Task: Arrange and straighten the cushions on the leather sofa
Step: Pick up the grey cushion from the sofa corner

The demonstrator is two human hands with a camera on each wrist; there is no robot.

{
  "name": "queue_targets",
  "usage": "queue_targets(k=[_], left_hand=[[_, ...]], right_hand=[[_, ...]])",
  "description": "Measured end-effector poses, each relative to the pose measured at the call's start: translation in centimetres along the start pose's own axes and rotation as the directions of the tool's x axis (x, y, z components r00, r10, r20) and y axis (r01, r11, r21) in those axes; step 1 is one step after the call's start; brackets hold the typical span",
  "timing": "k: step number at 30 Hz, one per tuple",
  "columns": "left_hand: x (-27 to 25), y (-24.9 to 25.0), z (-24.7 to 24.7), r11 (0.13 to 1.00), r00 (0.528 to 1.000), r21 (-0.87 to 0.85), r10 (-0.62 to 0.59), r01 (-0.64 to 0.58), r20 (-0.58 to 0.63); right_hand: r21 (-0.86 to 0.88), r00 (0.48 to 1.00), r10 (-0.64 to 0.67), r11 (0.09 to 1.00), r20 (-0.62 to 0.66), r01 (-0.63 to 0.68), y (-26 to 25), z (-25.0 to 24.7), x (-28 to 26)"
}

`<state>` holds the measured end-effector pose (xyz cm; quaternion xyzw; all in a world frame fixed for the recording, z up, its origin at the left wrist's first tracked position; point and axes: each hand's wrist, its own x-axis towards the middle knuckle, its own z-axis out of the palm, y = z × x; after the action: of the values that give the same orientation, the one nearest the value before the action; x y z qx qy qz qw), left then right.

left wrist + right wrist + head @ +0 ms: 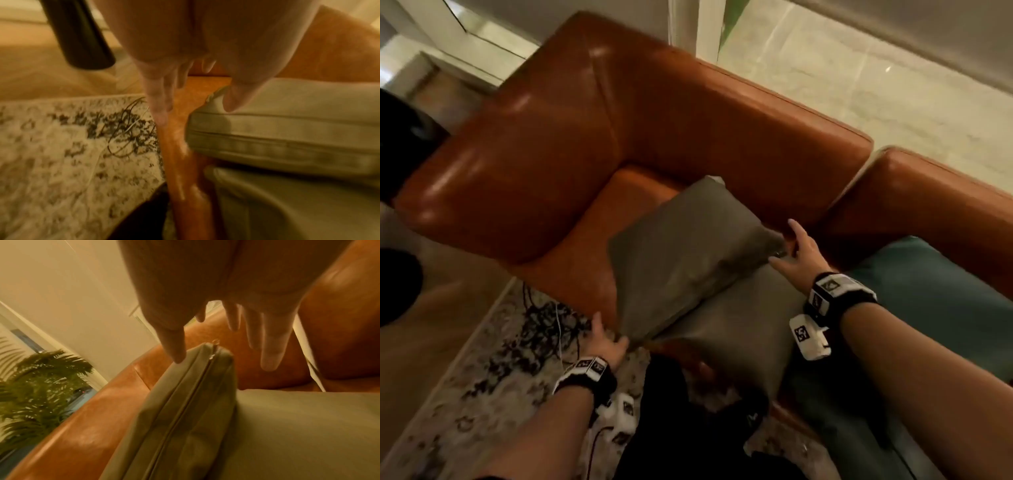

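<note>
On the seat of the brown leather sofa [619, 113] lie two grey-green cushions. The upper cushion [688, 253] rests tilted across the lower cushion [743, 329]. My left hand [611, 334] is at the upper cushion's near corner with straight fingers; in the left wrist view its thumb [230, 104] touches the upper cushion [287, 113] above the lower cushion [287, 203]. My right hand [791, 246] is spread at the far right corner; its thumb [176, 353] touches the zipped edge of the upper cushion [185, 402], the fingers [269, 356] held apart from it. A teal cushion [928, 301] lies to the right.
A patterned rug [465, 394] with tangled dark cables [544, 318] lies before the sofa. A dark object [400, 137] stands at the left, a black leg [82, 32] nearby. Pale stone floor [859, 68] runs behind the backrest. A green plant [41, 386] stands beyond the sofa.
</note>
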<state>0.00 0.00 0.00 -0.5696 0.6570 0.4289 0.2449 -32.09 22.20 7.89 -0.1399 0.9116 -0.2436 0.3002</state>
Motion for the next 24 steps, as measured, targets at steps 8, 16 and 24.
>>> queue_targets(k=[8,16,24], left_hand=[[4.0,0.2,-3.8,0.962,0.995,-0.271,0.018,0.009,0.097],[4.1,1.3,-15.8,0.919,0.950,-0.364,0.037,-0.155,-0.311],[9.5,0.3,-25.6,0.889,0.839,-0.450,-0.185,-0.078,-0.511]], right_hand=[[-0.087,0.995,-0.049,0.995,-0.087,0.041,-8.7,2.3,5.3],[-0.139,0.939,-0.329,0.939,-0.101,0.314,-26.4,1.2,11.8],[-0.004,0.938,-0.337,0.941,0.083,0.339,-40.9,9.4,20.9]])
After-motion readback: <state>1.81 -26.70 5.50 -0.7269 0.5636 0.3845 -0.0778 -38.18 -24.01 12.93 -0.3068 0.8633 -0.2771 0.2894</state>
